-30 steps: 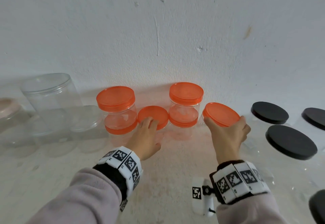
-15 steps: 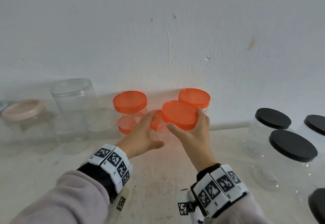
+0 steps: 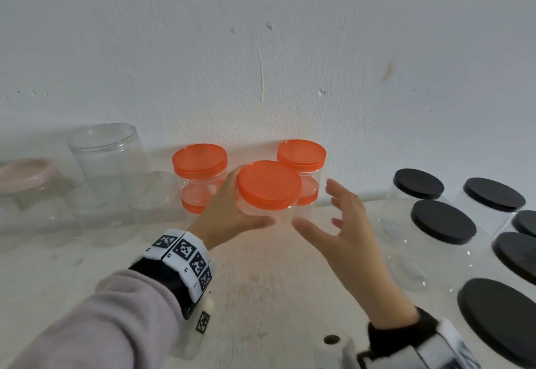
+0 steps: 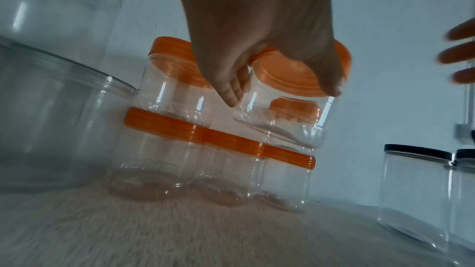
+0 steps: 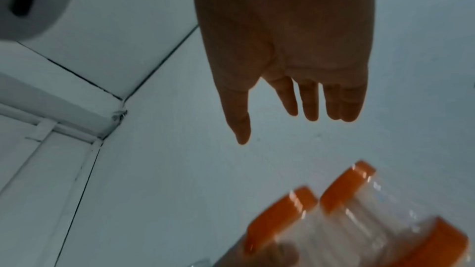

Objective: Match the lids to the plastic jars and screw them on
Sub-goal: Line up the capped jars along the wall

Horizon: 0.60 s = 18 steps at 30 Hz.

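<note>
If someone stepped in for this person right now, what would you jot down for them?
Left hand grips a small clear jar, lifted off the table, with an orange lid sitting on it; whether it is screwed tight cannot be told.
Right hand is open, holding nothing, just right of that jar.
Behind stand stacked orange-lidded jars, capped. Black-lidded jars to the right look capped too.
At left, a tall clear jar and a pink-lidded jar; their state is unclear.
Left to do: twist the orange lid tight, set the jar down, check the left group.
</note>
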Available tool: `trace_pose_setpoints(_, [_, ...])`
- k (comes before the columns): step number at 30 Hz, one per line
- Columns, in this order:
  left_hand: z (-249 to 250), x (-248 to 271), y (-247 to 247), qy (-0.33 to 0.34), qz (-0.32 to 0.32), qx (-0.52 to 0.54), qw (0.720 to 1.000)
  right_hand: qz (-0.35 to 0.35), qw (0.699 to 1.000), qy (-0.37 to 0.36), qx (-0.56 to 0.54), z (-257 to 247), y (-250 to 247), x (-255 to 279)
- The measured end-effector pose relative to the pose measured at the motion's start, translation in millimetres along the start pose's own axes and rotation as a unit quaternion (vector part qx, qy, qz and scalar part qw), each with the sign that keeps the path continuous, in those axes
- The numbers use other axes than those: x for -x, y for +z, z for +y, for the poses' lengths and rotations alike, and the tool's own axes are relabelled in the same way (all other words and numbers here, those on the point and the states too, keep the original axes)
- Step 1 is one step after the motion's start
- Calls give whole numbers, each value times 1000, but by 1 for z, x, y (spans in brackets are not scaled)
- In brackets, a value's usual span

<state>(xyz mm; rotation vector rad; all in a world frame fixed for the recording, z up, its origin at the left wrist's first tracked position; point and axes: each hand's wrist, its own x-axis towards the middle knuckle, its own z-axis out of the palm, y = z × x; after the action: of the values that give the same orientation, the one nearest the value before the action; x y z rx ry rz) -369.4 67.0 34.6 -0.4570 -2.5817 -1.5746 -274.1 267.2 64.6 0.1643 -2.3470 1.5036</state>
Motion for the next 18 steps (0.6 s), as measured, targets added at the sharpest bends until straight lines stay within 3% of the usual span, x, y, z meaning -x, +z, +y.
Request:
trace_pose_setpoints(6, [-12, -6, 6, -20, 150, -22, 988, 45, 989, 50, 132, -7, -89, 46])
trace_pose_setpoints(13, [-5, -18, 25, -76, 200, -48, 976, 61, 937, 154, 308, 9, -140, 73])
trace_pose_setpoints(18, [0, -23, 32, -97, 219, -76, 968, -21, 891, 243, 383, 20, -152, 82])
